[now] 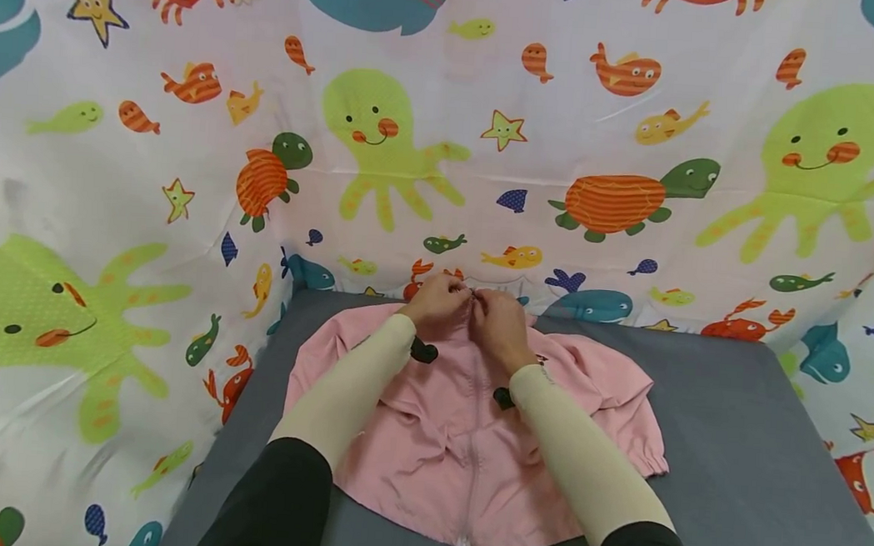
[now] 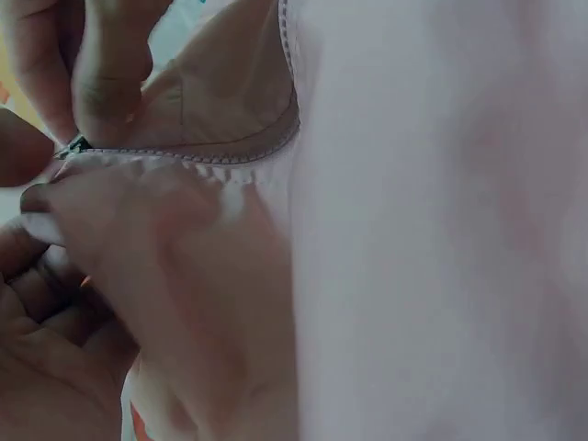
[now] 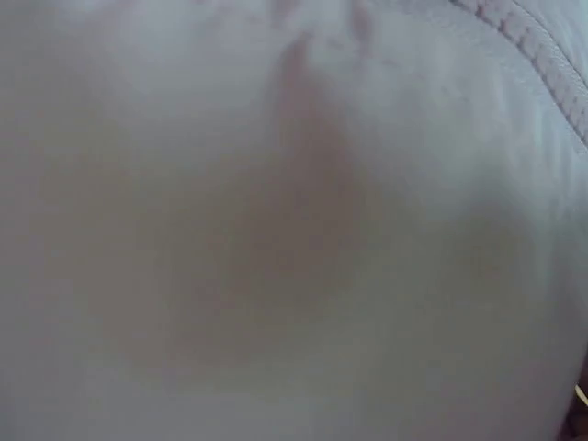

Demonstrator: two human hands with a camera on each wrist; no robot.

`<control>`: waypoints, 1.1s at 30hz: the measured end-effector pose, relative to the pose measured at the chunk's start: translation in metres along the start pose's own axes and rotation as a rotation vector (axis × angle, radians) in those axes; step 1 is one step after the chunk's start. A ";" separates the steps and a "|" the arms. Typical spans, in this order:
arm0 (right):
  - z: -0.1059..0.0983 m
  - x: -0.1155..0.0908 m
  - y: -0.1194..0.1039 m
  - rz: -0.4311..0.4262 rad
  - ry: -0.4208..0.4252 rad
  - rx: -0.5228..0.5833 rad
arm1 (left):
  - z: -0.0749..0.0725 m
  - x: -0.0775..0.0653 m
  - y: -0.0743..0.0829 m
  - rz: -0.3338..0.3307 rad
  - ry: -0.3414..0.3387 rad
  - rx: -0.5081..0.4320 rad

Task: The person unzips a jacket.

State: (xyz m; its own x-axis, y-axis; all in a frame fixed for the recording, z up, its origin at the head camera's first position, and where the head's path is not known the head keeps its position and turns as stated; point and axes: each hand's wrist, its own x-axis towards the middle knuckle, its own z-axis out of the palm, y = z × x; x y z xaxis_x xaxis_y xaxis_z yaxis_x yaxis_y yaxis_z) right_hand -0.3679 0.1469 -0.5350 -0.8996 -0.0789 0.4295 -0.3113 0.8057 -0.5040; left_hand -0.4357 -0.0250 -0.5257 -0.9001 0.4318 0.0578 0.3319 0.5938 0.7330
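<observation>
A pink jacket (image 1: 425, 464) with a front zipper (image 1: 473, 459) lies on the grey tabletop, collar away from me. At its neck my left hand (image 1: 435, 300) and right hand (image 1: 503, 329) meet, fingertips close together, each pinching the jacket at the top of the zipper. In the left wrist view, fingers (image 2: 106, 87) pinch around a small dark zipper slider (image 2: 75, 145) at the end of the teeth, while other fingers below grip the fabric edge. Pink cloth fills most of the right wrist view, a stitched seam (image 3: 524, 37) crossing its upper right corner.
The grey tabletop (image 1: 727, 441) extends on both sides of the jacket. Behind and beside it hangs a white curtain (image 1: 435, 56) printed with sea animals. Dark green patches (image 1: 423, 351) show on the jacket next to both forearms.
</observation>
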 end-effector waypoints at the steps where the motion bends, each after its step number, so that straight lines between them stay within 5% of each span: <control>1: -0.001 0.000 -0.001 -0.003 0.012 -0.002 | -0.001 -0.001 0.002 0.013 -0.001 0.011; 10: -0.009 -0.003 -0.007 -0.069 0.161 -0.044 | -0.009 -0.009 0.016 0.099 0.005 0.123; 15: -0.018 -0.001 -0.011 -0.171 0.196 -0.037 | -0.017 -0.007 0.028 0.138 0.084 0.110; 24: -0.037 -0.021 -0.027 -0.224 -0.034 -0.166 | -0.039 -0.010 0.052 0.159 0.324 0.064; 33: -0.063 -0.069 -0.049 -0.269 -0.164 -0.217 | -0.065 -0.014 0.073 0.211 0.441 0.087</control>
State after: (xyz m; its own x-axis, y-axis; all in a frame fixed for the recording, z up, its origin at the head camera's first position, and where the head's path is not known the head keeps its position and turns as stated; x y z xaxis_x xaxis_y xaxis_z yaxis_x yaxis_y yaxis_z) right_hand -0.2707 0.1498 -0.4923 -0.8372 -0.3829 0.3904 -0.4864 0.8477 -0.2115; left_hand -0.4170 -0.0320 -0.4295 -0.8384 0.2315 0.4934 0.5249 0.5869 0.6165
